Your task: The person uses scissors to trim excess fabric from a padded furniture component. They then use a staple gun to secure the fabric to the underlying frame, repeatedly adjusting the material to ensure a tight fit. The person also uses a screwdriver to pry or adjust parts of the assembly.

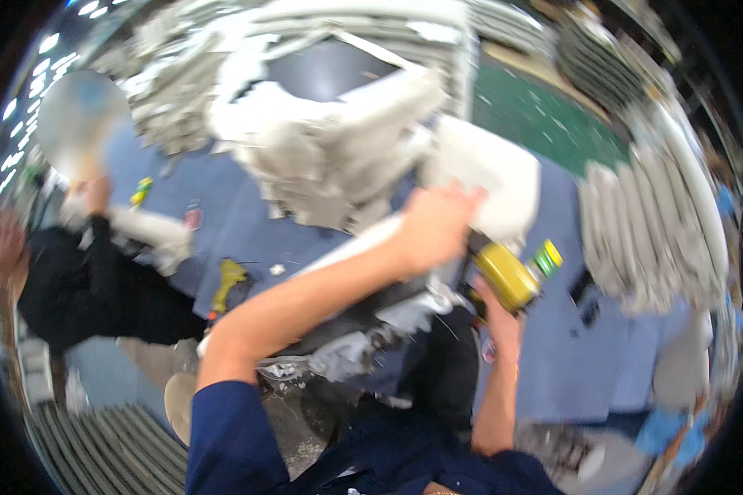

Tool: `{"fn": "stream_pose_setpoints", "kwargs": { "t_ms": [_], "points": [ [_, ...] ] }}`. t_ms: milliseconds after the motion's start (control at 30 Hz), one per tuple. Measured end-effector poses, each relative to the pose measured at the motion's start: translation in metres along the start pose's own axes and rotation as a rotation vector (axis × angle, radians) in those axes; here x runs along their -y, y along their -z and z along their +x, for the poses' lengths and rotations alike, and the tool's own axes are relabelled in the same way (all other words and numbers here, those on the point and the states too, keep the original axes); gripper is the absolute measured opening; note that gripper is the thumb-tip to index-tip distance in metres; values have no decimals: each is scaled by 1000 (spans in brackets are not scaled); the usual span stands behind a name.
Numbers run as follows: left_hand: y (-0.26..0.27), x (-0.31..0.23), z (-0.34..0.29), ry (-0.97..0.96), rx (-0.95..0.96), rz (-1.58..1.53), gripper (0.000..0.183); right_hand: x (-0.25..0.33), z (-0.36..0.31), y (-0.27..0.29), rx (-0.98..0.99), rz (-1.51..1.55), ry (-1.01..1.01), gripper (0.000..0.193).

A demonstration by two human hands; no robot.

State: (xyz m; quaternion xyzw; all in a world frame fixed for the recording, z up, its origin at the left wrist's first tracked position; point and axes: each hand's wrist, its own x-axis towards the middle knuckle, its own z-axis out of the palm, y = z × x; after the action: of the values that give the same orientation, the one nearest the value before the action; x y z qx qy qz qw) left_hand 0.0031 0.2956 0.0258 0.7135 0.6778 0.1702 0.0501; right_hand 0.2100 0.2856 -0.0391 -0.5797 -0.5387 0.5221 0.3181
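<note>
A white-covered padded panel [487, 177] lies across the blue table in front of me, its long near side running down to the left under my arm. My left hand [439, 223] grips it near the far end, with the fingers curled over the white cover; motion blur softens the fingertips. My right hand [497, 313] is wrapped round the handle of a yellow staple gun [508, 276] with a green and yellow end. Its nose points towards the panel beside my left hand; whether it touches is hidden. Loose pale cover material [343, 355] hangs along the panel's near edge.
A tall stack of pale covered pieces [330, 165] stands straight ahead. More grey-white pieces [652, 223] stand at the right. Another yellow tool [229, 285] lies on the blue tabletop [553, 355]. At the left a person in black [115, 289] works with a white piece.
</note>
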Motion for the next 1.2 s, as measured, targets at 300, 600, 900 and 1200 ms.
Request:
{"fn": "stream_pose_setpoints", "kwargs": {
  "t_ms": [300,600,900,1200],
  "points": [
    [24,-1,-42,-42,-189,-82,49,-172,46,166,-243,-248,331,55],
    [38,3,-50,-22,-144,-235,25,-396,97,337,-345,-934,-40,54],
    [33,-5,-34,33,-53,-269,17,-382,3,225,-170,-1288,221,33],
    [62,17,-40,-348,156,-573,21,-479,44,250,-213,-547,-8,30]
  ]
}}
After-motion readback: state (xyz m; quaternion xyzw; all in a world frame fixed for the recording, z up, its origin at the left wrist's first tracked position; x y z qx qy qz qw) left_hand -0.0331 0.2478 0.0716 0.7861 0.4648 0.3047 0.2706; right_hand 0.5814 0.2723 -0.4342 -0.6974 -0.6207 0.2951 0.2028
